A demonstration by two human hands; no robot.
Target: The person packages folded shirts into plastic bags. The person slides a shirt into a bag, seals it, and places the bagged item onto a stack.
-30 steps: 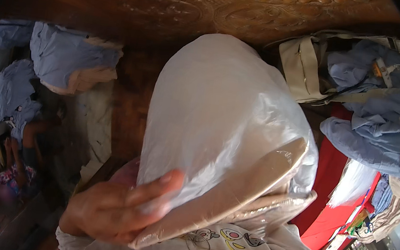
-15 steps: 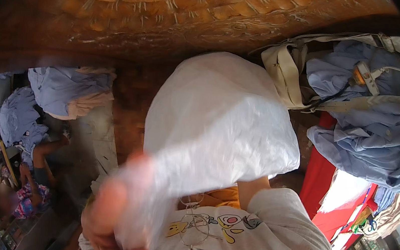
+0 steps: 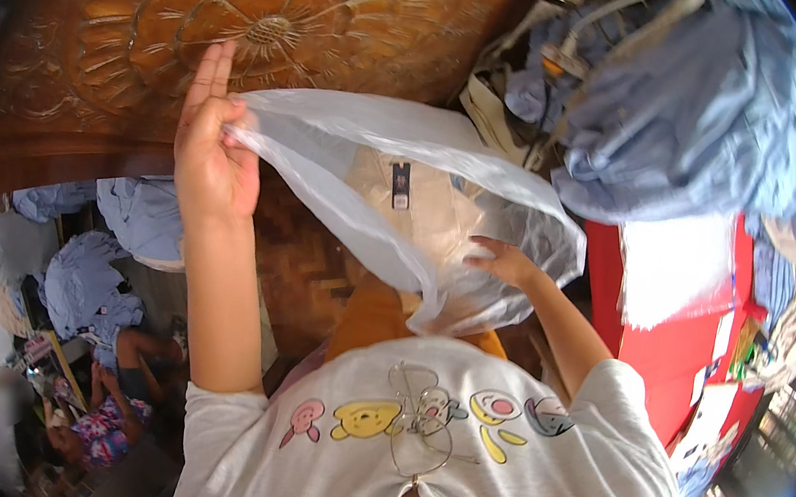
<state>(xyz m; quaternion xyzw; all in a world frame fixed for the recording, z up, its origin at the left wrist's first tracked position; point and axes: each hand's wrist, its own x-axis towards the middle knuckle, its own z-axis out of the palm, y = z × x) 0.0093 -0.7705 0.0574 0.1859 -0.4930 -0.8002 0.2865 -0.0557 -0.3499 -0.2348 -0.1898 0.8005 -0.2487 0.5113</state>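
A large translucent white plastic bag (image 3: 365, 118) hangs in front of me, its mouth spread wide toward me. My left hand (image 3: 216, 144) pinches the bag's rim at the left corner between thumb and forefinger, with the other fingers stretched up. Inside the bag lies a folded beige garment (image 3: 441, 229) with a dark hang tag (image 3: 401, 187) on it. My right hand (image 3: 505, 263) reaches into the bag's mouth from the right, fingers stretched and apart, at the garment's right edge. Whether the fingertips press on the cloth I cannot tell.
A carved brown wooden panel (image 3: 271, 31) stands right behind the bag. At right, blue garments (image 3: 687, 116) are heaped above a red surface (image 3: 605, 276) bearing white plastic sheets (image 3: 677, 265). More blue clothes (image 3: 92, 284) and a seated person (image 3: 99, 420) are at far left.
The bag, raised and bunched before, is lowered and its mouth now gapes, showing the beige garment. My left hand has moved up to the rim. My right hand has come into view inside the bag.
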